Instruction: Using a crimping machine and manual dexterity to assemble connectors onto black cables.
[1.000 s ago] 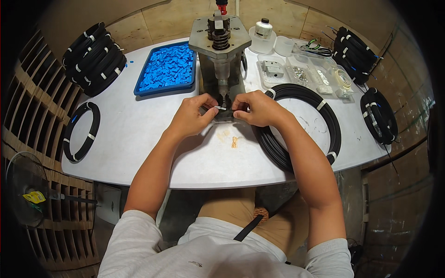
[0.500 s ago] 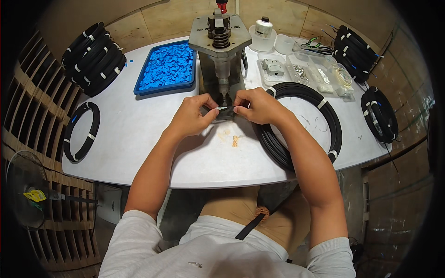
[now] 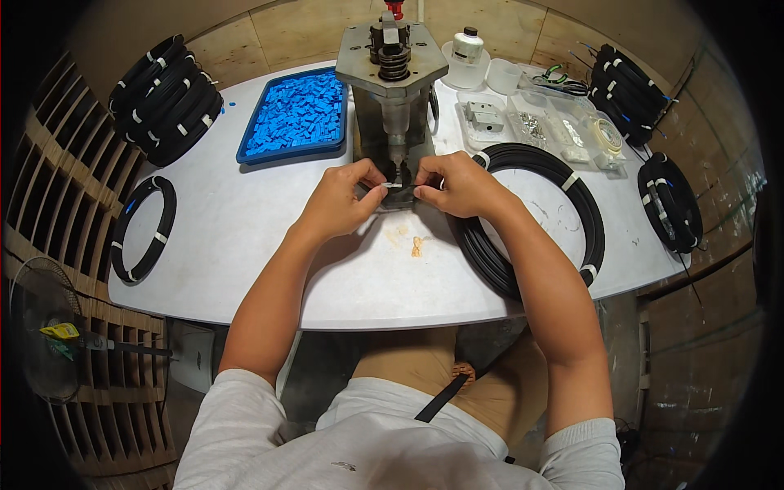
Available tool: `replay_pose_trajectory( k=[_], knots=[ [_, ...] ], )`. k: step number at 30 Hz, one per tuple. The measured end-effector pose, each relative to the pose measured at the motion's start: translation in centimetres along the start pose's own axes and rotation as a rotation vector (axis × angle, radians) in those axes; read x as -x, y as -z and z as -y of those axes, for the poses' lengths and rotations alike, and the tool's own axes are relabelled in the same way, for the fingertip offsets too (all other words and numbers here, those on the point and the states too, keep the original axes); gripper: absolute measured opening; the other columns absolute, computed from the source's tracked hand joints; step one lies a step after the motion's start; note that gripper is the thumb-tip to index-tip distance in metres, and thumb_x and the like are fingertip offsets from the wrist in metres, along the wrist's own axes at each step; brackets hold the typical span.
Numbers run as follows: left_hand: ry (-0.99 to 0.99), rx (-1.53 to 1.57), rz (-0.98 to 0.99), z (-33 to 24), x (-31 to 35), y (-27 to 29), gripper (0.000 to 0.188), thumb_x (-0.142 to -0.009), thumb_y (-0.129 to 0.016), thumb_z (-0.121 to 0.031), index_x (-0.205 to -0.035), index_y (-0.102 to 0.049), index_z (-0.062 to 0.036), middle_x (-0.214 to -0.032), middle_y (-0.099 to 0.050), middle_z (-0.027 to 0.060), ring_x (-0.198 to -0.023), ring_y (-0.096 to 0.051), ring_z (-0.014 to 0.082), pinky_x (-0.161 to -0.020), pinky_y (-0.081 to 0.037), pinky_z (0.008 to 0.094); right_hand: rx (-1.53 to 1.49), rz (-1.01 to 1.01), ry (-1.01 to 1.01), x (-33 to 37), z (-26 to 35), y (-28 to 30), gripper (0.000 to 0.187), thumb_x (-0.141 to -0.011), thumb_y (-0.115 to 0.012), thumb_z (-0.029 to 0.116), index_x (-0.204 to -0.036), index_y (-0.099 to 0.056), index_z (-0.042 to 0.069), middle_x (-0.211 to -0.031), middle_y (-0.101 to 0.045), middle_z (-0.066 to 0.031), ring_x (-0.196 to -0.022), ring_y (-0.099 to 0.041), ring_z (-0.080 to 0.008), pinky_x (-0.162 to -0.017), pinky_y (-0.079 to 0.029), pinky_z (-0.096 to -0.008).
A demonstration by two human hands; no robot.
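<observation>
A heavy metal press (image 3: pixel 394 114) with a spring on its top plate stands at the table's far middle. At its lower jaw, my left hand (image 3: pixel 347 196) pinches a small silvery metal terminal (image 3: pixel 392 185) between thumb and fingertips. My right hand (image 3: pixel 453 186) is closed just right of the jaw, pinching a thin dark cable end that mostly hides behind the fingers. The terminal lies level between both hands, under the press's plunger. Close to my right forearm lies a large coil of black cable (image 3: pixel 594 220), bound with white tape.
A dark blue tray (image 3: pixel 287 157) of small blue pieces sits left of the press. Stacked black coils (image 3: pixel 167 102) and a single coil (image 3: pixel 165 214) lie left. Clear parts boxes (image 3: pixel 543 122), a white bottle (image 3: pixel 467 47) and more coils (image 3: pixel 625 94) stand right. A fan (image 3: pixel 51 335) is low left.
Both hands keep their pinch at the press jaw, nearly still. The view has shifted very slightly.
</observation>
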State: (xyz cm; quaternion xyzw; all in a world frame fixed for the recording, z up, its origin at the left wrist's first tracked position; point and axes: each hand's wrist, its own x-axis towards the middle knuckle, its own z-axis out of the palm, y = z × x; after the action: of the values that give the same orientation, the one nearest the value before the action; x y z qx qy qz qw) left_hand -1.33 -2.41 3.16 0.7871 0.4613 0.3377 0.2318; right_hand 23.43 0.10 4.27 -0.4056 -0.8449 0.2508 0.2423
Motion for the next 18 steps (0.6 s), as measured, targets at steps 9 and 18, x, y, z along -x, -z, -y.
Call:
replay_pose_trajectory(
  k=[9, 18],
  knots=[
    [-0.012, -0.023, 0.005, 0.56, 0.01, -0.45, 0.02, -0.089, -0.073, -0.017, -0.097, -0.069, 0.0011, -0.091, -0.075, 0.0154, -0.085, -0.073, 0.0276, -0.078, -0.056, 0.0384, -0.004, -0.004, 0.023, 0.19, 0.2, 0.14, 0.014, -0.086, -0.076, 0.013, -0.089, -0.07, 0.001, -0.074, -0.072, -0.0124, -0.066, -0.068, -0.0205, -0.066, -0.053, -0.0335],
    [0.004, 0.064, -0.004, -0.04, -0.03, -0.28, 0.022, -0.093, -0.07, -0.02, -0.1, -0.067, 0.0005, -0.092, -0.075, 0.0145, -0.085, -0.072, 0.0262, -0.078, -0.056, 0.0384, -0.036, -0.024, -0.016, 0.05, 0.04, 0.05, 0.012, -0.089, -0.074, 0.011, -0.091, -0.07, 0.0, -0.072, -0.071, -0.0098, -0.064, -0.064, -0.015, -0.064, -0.051, -0.0315]
  ],
)
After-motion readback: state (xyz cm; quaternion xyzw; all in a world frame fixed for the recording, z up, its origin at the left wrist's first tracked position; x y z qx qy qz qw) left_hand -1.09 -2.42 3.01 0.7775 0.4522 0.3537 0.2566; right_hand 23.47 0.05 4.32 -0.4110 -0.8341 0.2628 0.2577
